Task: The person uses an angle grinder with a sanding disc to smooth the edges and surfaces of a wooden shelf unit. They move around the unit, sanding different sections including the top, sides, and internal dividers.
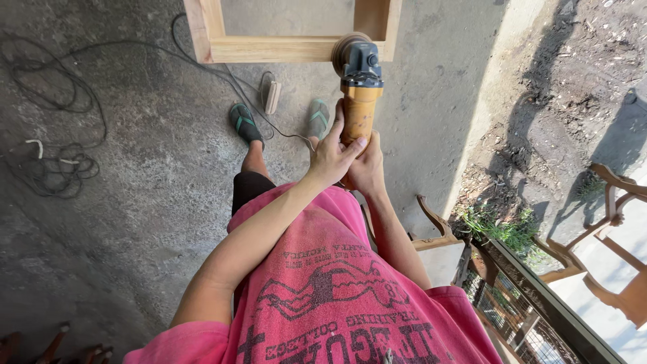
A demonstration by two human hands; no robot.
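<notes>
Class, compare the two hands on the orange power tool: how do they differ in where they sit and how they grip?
The left hand lies on top, fingers spread up the orange power tool; the right hand sits lower and partly hidden behind it. The left hand's thumb and fingers show plainly; the right hand shows mostly its back. Both grip the same tool, whose disc meets the wooden frame.

Both bare arms extend forward and down from the chest, converging. Left hand (330, 156) wraps closed, thumb raised along the top, fingers curled over. Right hand (368, 168) sits just beside it, clenched, partly hidden.
</notes>
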